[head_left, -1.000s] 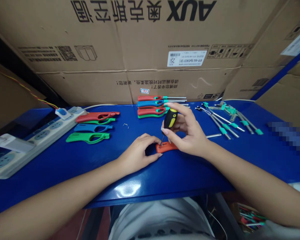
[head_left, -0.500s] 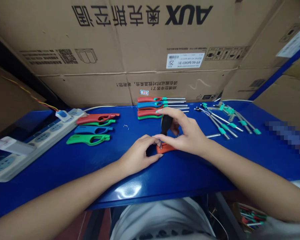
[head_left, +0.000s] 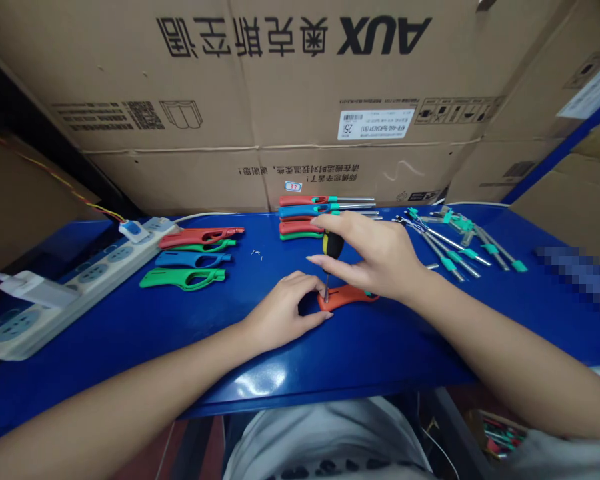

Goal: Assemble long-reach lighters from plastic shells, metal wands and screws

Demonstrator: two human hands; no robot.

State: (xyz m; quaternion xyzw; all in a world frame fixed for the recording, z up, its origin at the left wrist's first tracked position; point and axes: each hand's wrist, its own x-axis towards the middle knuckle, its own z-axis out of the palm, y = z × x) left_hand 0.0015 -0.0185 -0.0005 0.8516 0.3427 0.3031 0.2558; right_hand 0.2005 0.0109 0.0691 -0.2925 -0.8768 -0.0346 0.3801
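An orange-red long-nosed lighter (head_left: pixel 353 295) lies flat on the blue table, its butt end pinched between the thumb and fingers of my left hand (head_left: pixel 285 308). My right hand (head_left: pixel 380 257) grips a black-and-yellow screwdriver (head_left: pixel 333 245), held upright above the lighter. The screwdriver's thin shaft points down, its tip at the lighter's butt end beside my left fingertips; whether a screw sits under it is too small to tell. Part of the lighter's front is hidden behind my right hand and wrist.
Lighter casings (head_left: pixel 183 278) in red, green and blue lie at left beside a power strip (head_left: pixel 80 283). Tiny screws (head_left: pixel 257 254) are scattered nearby. Assembled lighters (head_left: pixel 305 211) are stacked at the back, metal tubes with green parts (head_left: pixel 460 243) at right. A cardboard box (head_left: pixel 280 87) stands behind.
My right hand has shifted its hold, fingers more spread around the screwdriver handle, and the shaft and the lighter's trigger end now show. The whole view has shifted slightly. My left hand keeps its pinch.
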